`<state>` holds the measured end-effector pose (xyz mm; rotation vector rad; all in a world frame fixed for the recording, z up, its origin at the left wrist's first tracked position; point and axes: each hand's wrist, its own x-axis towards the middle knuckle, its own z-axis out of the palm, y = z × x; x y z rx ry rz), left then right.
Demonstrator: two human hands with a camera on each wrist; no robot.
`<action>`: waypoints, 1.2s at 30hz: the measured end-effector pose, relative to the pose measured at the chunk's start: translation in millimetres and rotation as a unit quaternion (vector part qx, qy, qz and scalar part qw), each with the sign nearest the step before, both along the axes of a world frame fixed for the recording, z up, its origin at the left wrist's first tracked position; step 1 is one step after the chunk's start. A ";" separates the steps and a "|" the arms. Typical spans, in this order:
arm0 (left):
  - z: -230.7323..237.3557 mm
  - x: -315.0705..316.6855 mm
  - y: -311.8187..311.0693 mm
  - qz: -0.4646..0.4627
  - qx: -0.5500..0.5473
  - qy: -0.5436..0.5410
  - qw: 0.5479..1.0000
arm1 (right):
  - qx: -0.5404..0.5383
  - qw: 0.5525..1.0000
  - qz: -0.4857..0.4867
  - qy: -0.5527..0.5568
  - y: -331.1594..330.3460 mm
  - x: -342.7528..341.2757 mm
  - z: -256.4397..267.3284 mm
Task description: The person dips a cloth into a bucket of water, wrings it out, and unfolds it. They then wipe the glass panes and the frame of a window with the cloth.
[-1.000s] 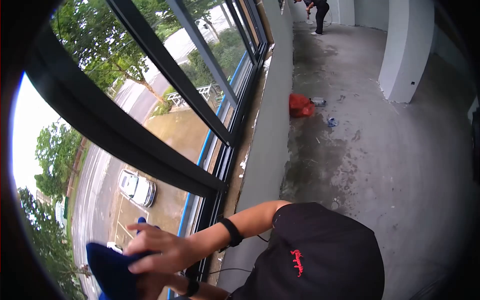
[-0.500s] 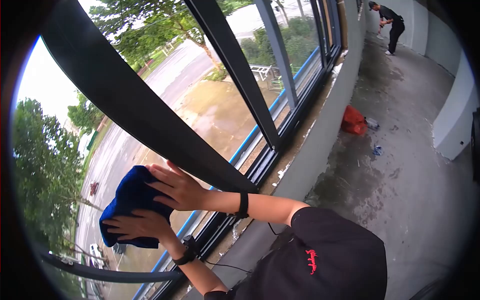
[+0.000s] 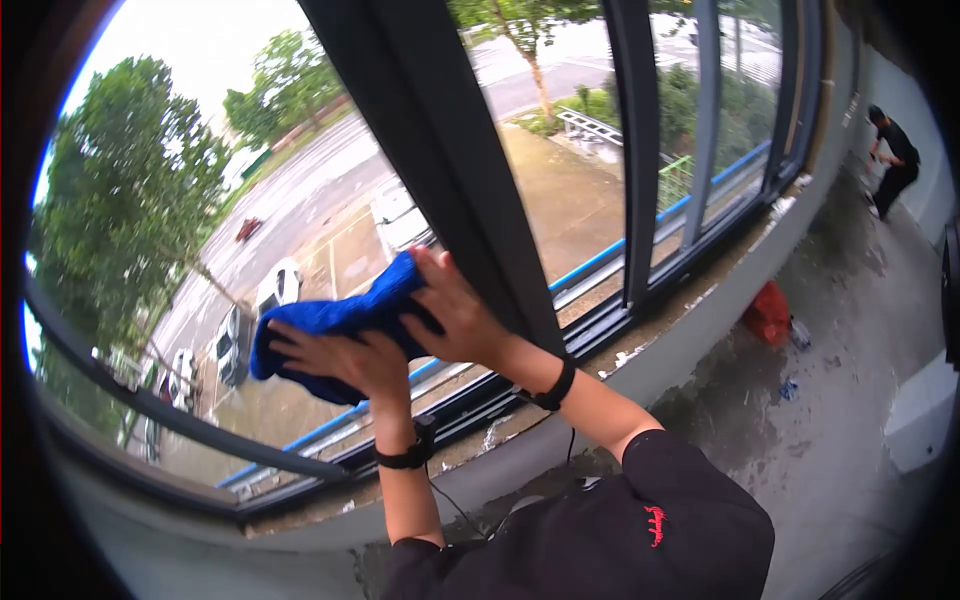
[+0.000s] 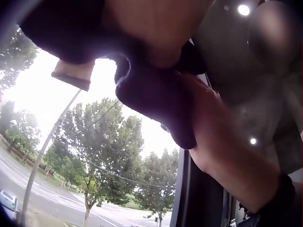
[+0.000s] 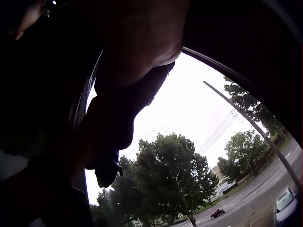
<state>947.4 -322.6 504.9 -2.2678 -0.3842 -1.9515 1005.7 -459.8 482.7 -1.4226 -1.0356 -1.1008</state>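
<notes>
A blue cloth (image 3: 345,325) lies under both hands in front of the large window pane, left of a thick dark upright. My left hand (image 3: 350,362) rests on the cloth's lower part, its fingers spread. On the cloth's right end is my right hand (image 3: 455,312), fingers extended and close to the dark frame upright (image 3: 455,150). In the left wrist view, the cloth (image 4: 154,94) looks dark and hangs in folds below the left hand (image 4: 151,28). The right wrist view shows the cloth (image 5: 125,111) as a shadowed shape; most fingers are hidden there.
The window sill (image 3: 520,425) has a rough edge. A red bag (image 3: 768,315) and small litter are on the stained floor (image 3: 740,400) to the right. Another person (image 3: 893,165) bends near the far wall. Parked cars and trees stand outside. Cables hang from the wristbands.
The head view has turned left. From being bunched with the hands overlapping, the cloth was spread out, and now it sits lower and narrower beside the upright. The hands have moved apart.
</notes>
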 end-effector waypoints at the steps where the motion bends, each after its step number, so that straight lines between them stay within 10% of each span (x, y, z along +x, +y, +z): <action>1: 2.5 -3.3 -4.6 -0.029 -0.002 0.001 1.000 | 0.001 1.000 0.001 0.001 -1.2 0.4 -0.6; 17: -29.4 -40.3 61.0 -0.084 0.012 0.078 0.993 | -0.019 0.999 -0.048 0.000 13.7 -22.3 7.1; 26: -79.7 -63.6 112.1 -0.082 0.053 0.105 0.990 | -0.084 0.950 -0.276 0.117 40.3 -93.7 14.1; 36: -110.3 -96.8 187.3 -0.110 0.120 0.122 0.979 | -0.044 0.946 0.011 0.320 106.5 -123.0 -44.2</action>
